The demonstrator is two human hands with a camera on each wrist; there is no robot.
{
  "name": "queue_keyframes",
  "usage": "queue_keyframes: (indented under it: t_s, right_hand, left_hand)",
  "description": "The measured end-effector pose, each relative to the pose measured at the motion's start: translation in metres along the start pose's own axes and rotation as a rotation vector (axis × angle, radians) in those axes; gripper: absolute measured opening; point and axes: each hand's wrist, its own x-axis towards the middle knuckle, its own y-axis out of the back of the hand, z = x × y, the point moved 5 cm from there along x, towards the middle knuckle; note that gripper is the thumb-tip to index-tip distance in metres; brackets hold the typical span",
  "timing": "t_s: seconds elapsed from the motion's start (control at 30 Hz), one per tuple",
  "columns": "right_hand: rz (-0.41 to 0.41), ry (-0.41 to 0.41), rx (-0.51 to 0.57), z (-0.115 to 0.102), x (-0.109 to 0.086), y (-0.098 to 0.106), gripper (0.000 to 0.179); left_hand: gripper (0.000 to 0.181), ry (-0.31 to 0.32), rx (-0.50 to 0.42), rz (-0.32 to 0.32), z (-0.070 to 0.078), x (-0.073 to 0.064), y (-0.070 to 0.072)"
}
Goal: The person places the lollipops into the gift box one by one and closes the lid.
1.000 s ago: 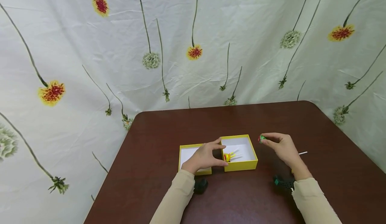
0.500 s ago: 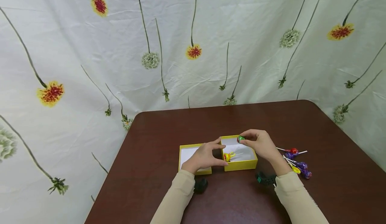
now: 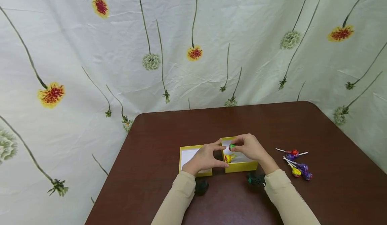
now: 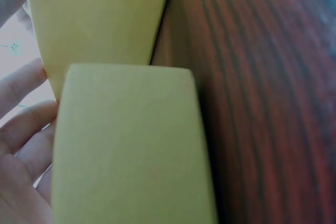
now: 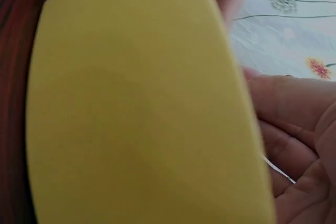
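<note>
My right hand [image 3: 251,147] pinches a lollipop with a green and red wrapper [image 3: 231,146] between thumb and fingertips, inside the rim of a yellow box [image 3: 242,166] with a white interior. Its stick is hidden by the hand. Yellow-wrapped lollipops [image 3: 228,158] lie at the box's left end. My left hand [image 3: 206,156] holds that end, thumb at the front corner and index finger at the left wall. In the left wrist view, its fingers [image 4: 29,121] reach along the box side [image 4: 100,22]. The right wrist view is mostly filled by the yellow box wall [image 5: 142,103].
Left of the box, partly under my left hand, sits a second shallow yellow tray with white inside [image 3: 187,156]. Several lollipops in purple [image 3: 302,167], red [image 3: 294,152] and yellow [image 3: 296,173] wrappers lie on the brown table [image 3: 169,127] at right. A flowered cloth [image 3: 121,43] hangs behind.
My right hand has carried the green and red lollipop leftward from beside the box to inside it, uncovering the loose lollipops at right. The left hand has stayed at the box.
</note>
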Motion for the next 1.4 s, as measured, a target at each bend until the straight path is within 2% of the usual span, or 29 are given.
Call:
queue_keyframes:
  t_s: [0.27, 0.53, 0.73, 1.17, 1.4]
  right_hand:
    - [-0.054, -0.04, 0.052, 0.007, 0.007, -0.017, 0.016]
    - [-0.098, -0.092, 0.113, 0.013, 0.013, -0.024, 0.02]
    - [-0.125, -0.078, 0.139, 0.013, 0.016, -0.026, 0.023]
    - [-0.092, -0.098, 0.124, 0.013, 0.017, -0.024, 0.028]
    - [-0.031, -0.02, 0.05, 0.002, 0.009, -0.011, 0.023]
  left_hand:
    - [0.071, -0.011, -0.007, 0.006, -0.001, 0.0, 0.0]
    - [0.071, -0.018, 0.011, 0.003, 0.0, 0.001, -0.001]
    - [0.071, -0.012, 0.008, 0.005, -0.001, 0.002, -0.001]
    - [0.072, -0.006, 0.012, 0.003, -0.001, 0.003, 0.001]
    - [0.07, -0.01, 0.017, 0.001, -0.003, 0.002, 0.0]
